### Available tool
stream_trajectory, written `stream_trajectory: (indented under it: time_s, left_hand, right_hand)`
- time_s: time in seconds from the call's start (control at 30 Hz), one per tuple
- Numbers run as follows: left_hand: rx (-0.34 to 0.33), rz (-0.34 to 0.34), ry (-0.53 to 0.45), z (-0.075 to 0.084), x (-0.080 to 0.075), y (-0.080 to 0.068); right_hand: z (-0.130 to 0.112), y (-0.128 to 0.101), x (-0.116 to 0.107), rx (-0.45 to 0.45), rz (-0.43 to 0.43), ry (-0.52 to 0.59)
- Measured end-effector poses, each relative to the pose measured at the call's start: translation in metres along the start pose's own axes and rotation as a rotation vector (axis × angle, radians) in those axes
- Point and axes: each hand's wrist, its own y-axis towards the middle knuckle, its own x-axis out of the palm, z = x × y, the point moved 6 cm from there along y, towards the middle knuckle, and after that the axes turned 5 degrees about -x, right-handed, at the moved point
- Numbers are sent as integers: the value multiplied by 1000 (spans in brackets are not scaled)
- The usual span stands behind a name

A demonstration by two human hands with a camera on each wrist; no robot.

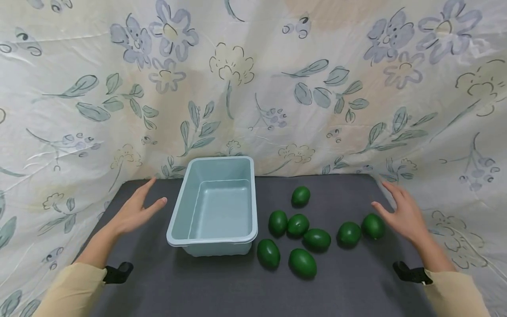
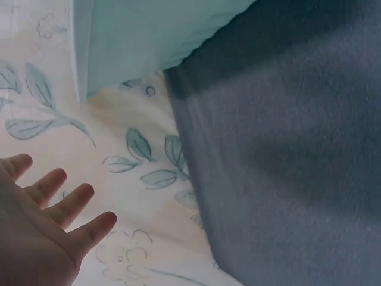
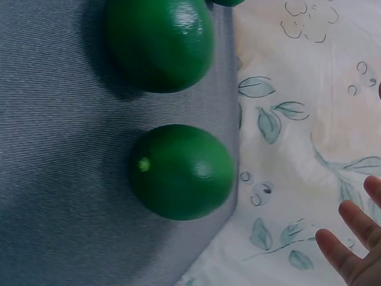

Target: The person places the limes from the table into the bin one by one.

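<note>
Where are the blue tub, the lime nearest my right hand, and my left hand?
blue tub [image 1: 177, 219]: head view, on its left rim.
lime nearest the right hand [image 1: 373, 226]: head view, on its middle.
left hand [image 1: 134, 211]: head view, on its back.

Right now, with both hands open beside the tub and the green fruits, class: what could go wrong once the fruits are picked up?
1. The rightmost fruit lies close to the mat's right edge; a nudge from the right hand might roll it off.
2. The clustered fruits touch, so lifting one could set its neighbours rolling.
3. The empty tub looks light; the left hand could knock it askew.
</note>
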Motion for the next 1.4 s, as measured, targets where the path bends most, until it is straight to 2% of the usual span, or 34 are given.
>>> stream_trajectory:
  time_s: [0.23, 0.5, 0.57, 0.73, 0.8, 0.9, 1.07, 1.13, 1.23, 1.4]
  left_hand:
    - [-79, 18, -53, -3, 8, 3]
    - [-115, 57, -152, -9, 18, 4]
    - [-125, 62, -174, -18, 23, 9]
    - [-82, 80, -263, -64, 46, 35]
    - [-62, 78, -292, -71, 51, 40]
    - [-61, 72, -316, -60, 49, 35]
    - [-123, 53, -333, -22, 37, 15]
    - [-154, 35, -339, -11, 34, 9]
    - [-180, 18, -352, -4, 34, 7]
    - [-200, -2, -370, -6, 39, 11]
  right_hand:
    - [7, -12, 9, 62, -14, -8]
    - [20, -25, 25, 121, -66, -24]
    - [22, -29, 29, 146, -87, -23]
    - [28, -40, 40, 190, -130, -22]
    - [30, -43, 43, 200, -144, -25]
    - [31, -47, 49, 215, -162, -24]
    - [34, -50, 55, 244, -174, -37]
    - [35, -51, 57, 251, -174, -40]
    - [36, -52, 59, 261, -165, -38]
    - [35, -54, 62, 282, -150, -37]
